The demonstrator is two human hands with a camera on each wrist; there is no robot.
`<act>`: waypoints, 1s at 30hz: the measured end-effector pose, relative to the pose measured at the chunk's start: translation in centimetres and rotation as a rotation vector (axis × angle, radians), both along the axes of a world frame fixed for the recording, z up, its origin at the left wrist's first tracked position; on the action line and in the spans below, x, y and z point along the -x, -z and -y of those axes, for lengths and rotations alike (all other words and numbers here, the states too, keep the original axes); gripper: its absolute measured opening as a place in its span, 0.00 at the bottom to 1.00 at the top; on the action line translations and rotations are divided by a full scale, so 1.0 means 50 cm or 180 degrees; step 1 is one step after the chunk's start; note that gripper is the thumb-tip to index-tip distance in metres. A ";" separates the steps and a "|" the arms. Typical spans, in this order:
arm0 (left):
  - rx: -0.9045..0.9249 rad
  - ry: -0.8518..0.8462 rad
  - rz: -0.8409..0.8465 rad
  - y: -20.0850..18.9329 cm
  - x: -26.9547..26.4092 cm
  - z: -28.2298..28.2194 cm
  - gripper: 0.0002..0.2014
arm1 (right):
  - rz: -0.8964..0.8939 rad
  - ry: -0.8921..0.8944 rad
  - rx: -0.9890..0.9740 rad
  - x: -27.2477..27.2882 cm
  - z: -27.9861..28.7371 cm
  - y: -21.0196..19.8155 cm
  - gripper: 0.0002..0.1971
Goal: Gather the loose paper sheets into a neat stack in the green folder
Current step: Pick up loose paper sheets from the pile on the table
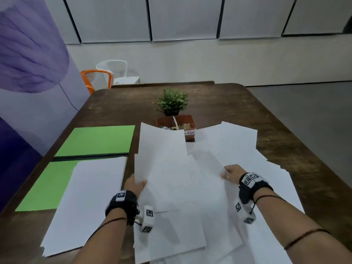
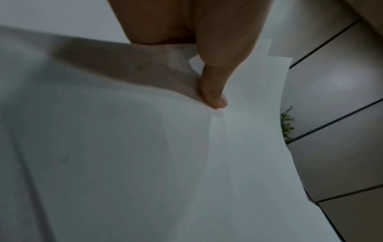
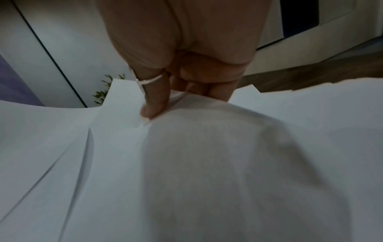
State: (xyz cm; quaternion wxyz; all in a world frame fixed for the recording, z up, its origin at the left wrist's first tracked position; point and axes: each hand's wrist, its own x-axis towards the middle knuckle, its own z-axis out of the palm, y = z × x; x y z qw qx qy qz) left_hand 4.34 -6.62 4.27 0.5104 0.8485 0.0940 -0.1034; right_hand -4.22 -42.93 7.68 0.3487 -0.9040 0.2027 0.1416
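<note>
An open green folder (image 1: pixel 95 140) lies at the table's left, and a stack of white sheets (image 1: pixel 89 202) covers most of its near half. In front of me a bundle of loose white sheets (image 1: pixel 171 168) is lifted off the table, fanned and uneven. My left hand (image 1: pixel 136 184) pinches its left edge, thumb on top (image 2: pixel 213 96), fingers hidden beneath the paper. My right hand (image 1: pixel 229 173) grips the right edge, thumb with a ring pressing on the paper (image 3: pixel 153 104). More loose sheets (image 1: pixel 257 168) lie spread under and right of the bundle.
A small potted plant (image 1: pixel 172 101) and a red tray of clips (image 1: pixel 187 124) stand behind the sheets at mid-table. An orange chair (image 1: pixel 95 79) and a white chair (image 1: pixel 118 71) sit beyond the far left edge. A purple wall (image 1: pixel 28 92) borders the left.
</note>
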 end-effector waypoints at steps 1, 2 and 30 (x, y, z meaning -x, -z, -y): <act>-0.0055 0.0007 -0.0079 0.017 0.007 -0.002 0.17 | -0.0122 -0.0028 0.0043 0.012 -0.005 0.005 0.13; -0.0051 -0.0004 -0.0130 0.033 0.015 -0.003 0.19 | -0.0257 -0.0054 0.0086 0.023 -0.010 0.012 0.13; 0.0395 -0.0331 -0.0777 0.137 0.113 0.037 0.21 | -0.0356 0.1081 -0.1382 0.130 -0.071 0.164 0.16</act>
